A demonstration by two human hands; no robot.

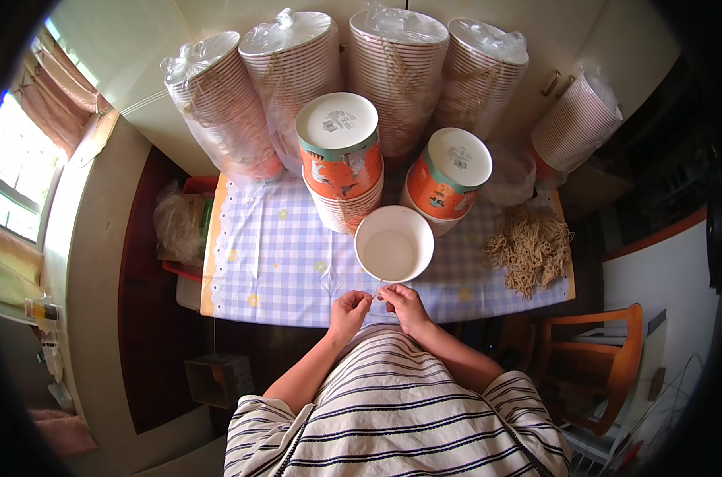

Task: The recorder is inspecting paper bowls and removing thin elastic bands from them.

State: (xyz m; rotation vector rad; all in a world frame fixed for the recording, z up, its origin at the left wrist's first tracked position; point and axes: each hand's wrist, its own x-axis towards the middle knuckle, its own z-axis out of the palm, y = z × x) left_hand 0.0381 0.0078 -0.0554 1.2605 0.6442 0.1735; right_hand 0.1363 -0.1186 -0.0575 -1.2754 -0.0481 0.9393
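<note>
Two bare hands meet at the counter's near edge in the head view, the left hand (350, 312) and the right hand (405, 308) just beside each other, not clasped. The fingertips of each are drawn together in a pinch on a thin strand (375, 295), too fine to trace fully; whether it is fixed to anything cannot be told. Right beyond the fingers stands an open white tub (393, 253), its mouth facing up toward the camera.

Behind the tub, two stacks of orange-printed tubs rest upside down, white bases uppermost: a taller left stack (345, 173) and a shorter right stack (442, 195). On the right part of the counter (285, 266), over a blue-and-white checked cloth (238, 286), lies a loose heap of tan cords (529, 254). Four tall bagged stacks (396, 67) of white-rimmed tubs line the back, with another bagged stack (577, 123) leaning farther right. A wooden chair (632, 370) stands at the right, and a red crate (202, 185) sits left of the counter.
</note>
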